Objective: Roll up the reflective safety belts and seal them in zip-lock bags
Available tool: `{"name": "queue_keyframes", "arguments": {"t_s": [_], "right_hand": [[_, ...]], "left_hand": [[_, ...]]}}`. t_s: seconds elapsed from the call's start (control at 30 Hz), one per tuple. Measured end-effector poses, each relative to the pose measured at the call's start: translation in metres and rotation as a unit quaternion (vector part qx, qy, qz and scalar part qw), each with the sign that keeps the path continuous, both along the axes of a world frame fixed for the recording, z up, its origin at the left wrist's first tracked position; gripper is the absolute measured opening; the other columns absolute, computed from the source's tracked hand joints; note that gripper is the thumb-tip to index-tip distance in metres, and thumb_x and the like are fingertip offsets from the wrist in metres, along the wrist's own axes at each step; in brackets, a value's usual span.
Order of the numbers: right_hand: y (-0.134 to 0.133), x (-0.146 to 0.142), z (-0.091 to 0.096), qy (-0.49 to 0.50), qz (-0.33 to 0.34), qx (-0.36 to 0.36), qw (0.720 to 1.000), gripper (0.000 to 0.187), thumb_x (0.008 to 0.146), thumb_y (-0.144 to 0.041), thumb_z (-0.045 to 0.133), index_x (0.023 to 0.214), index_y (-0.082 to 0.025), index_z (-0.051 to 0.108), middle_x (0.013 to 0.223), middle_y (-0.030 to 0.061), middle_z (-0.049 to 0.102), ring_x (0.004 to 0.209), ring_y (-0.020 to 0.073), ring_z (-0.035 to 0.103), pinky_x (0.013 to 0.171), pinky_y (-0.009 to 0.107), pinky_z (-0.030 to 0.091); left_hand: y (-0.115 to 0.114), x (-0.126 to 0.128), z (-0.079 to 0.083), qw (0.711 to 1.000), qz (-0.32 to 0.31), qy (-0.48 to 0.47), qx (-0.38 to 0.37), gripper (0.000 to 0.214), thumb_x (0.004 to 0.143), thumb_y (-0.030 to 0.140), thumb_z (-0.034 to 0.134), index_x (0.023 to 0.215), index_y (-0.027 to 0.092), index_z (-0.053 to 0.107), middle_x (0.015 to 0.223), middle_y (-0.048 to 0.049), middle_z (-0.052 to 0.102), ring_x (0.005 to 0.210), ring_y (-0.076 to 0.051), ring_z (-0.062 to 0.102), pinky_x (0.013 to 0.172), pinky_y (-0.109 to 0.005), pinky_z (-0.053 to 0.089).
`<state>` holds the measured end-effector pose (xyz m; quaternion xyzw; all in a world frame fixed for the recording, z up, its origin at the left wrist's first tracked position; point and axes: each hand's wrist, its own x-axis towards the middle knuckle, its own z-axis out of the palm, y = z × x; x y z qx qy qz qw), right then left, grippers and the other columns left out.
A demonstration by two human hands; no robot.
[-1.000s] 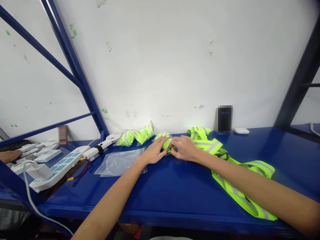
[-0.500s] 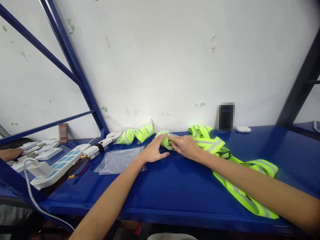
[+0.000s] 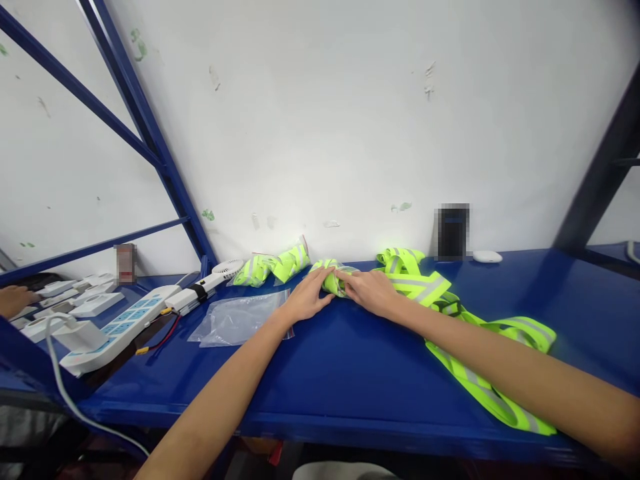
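A folded bundle of neon-yellow reflective straps (image 3: 331,286) in clear plastic lies on the blue shelf between my hands. My left hand (image 3: 306,297) holds its left side, fingers over the top and thumb toward the front. From the right, my right hand (image 3: 371,291) grips the plastic at the bundle with bent fingers. Its fingertips are partly hidden. Beyond my right hand, loose reflective straps (image 3: 425,288) spread over the shelf and hang at its front edge. Flat clear zip bags (image 3: 240,319) lie under my left wrist.
Bagged yellow bundles (image 3: 291,263) rest against the wall. A white fan (image 3: 227,270), a power strip (image 3: 133,317) and white adapters are at the left, near another person's hand (image 3: 16,300). A white oval case (image 3: 487,257) and a blurred dark object (image 3: 452,233) stand at the back right.
My left thumb has moved in closer to the bundle. Both hands stay on it in nearly the same place. The view has shifted very slightly.
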<state>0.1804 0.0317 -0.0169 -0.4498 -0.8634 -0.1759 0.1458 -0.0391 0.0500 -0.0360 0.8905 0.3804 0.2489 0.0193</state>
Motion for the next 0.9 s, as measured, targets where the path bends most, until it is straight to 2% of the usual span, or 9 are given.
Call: {"name": "queue_keyframes", "arguments": {"t_s": [0.1,0.17,0.33,0.47,0.57,0.67,0.73,0.8,0.9], "right_hand": [[0.001,0.000,0.002,-0.005,0.002,-0.011,1.000,0.034,0.100,-0.029,0.037,0.121,-0.023,0.063,0.092,0.0086,0.076,0.074,0.0251,0.070,0.058,0.030,0.034],[0.003,0.000,0.002,0.026,0.014,0.003,1.000,0.034,0.101,-0.028,0.036,0.112,-0.022,0.068,0.097,0.0081,0.076,0.078,0.0245,0.071,0.061,0.030,0.036],[0.004,0.001,0.014,0.178,0.052,0.068,0.980,0.033,0.099,-0.024,0.039,0.117,-0.019,0.066,0.100,0.0074,0.076,0.082,0.0232,0.070,0.070,0.031,0.042],[-0.005,0.003,0.048,0.327,0.099,0.101,0.934,0.028,0.098,-0.023,0.040,0.108,-0.016,0.065,0.081,0.0058,0.074,0.067,0.0188,0.068,0.062,0.028,0.044],[-0.010,0.002,0.081,0.446,0.146,0.079,0.879,0.021,0.098,-0.024,0.041,0.103,-0.018,0.060,0.071,0.0011,0.069,0.059,0.0153,0.066,0.058,0.026,0.046],[-0.010,-0.006,0.113,0.539,0.185,0.061,0.819,0.016,0.098,-0.029,0.042,0.097,-0.020,0.056,0.071,-0.0005,0.066,0.059,0.0140,0.066,0.054,0.025,0.049],[-0.010,-0.013,0.132,0.569,0.207,0.054,0.794,0.013,0.097,-0.031,0.044,0.094,-0.021,0.053,0.071,-0.0015,0.063,0.057,0.0128,0.065,0.050,0.023,0.049],[-0.011,-0.022,0.150,0.578,0.236,0.035,0.781,0.014,0.098,-0.033,0.044,0.095,-0.022,0.052,0.071,-0.0020,0.061,0.057,0.0123,0.064,0.048,0.022,0.050],[-0.013,-0.034,0.173,0.584,0.283,0.004,0.761,0.015,0.100,-0.038,0.044,0.098,-0.024,0.049,0.078,-0.0008,0.062,0.068,0.0131,0.068,0.054,0.023,0.055]], "left_hand": [[-0.003,0.005,0.001,1.000,-0.005,0.007,0.014,0.069,0.085,0.024,0.060,0.149,0.023,0.033,0.152,-0.0099,0.043,0.145,-0.029,0.033,0.120,-0.049,0.030],[-0.005,0.009,0.003,0.999,-0.014,0.013,0.031,0.074,0.082,0.020,0.061,0.150,0.025,0.031,0.152,-0.0086,0.042,0.145,-0.029,0.032,0.120,-0.049,0.031],[-0.004,0.011,0.009,0.997,0.020,-0.017,0.074,0.081,0.080,0.014,0.057,0.153,0.026,0.023,0.150,-0.0099,0.043,0.136,-0.028,0.044,0.112,-0.047,0.040],[0.001,0.005,0.014,0.989,0.077,-0.075,0.105,0.076,0.082,0.019,0.060,0.151,0.020,0.027,0.146,-0.0137,0.049,0.133,-0.031,0.048,0.111,-0.049,0.040],[0.002,0.004,0.021,0.978,0.085,-0.141,0.126,0.070,0.086,0.028,0.060,0.149,0.022,0.030,0.146,-0.0125,0.049,0.134,-0.031,0.049,0.110,-0.047,0.041],[-0.004,0.010,0.031,0.960,0.078,-0.209,0.167,0.065,0.088,0.031,0.060,0.147,0.022,0.032,0.143,-0.0125,0.050,0.134,-0.029,0.048,0.111,-0.044,0.040],[-0.010,0.017,0.035,0.943,0.087,-0.254,0.196,0.065,0.085,0.029,0.062,0.143,0.019,0.035,0.138,-0.0148,0.051,0.132,-0.030,0.048,0.111,-0.044,0.040],[-0.016,0.023,0.038,0.927,0.096,-0.300,0.203,0.069,0.081,0.029,0.066,0.141,0.018,0.035,0.135,-0.0160,0.050,0.130,-0.031,0.048,0.110,-0.045,0.040],[-0.022,0.028,0.044,0.912,0.059,-0.374,0.157,0.075,0.081,0.035,0.066,0.143,0.022,0.027,0.137,-0.0151,0.047,0.129,-0.030,0.049,0.109,-0.044,0.041]]}}
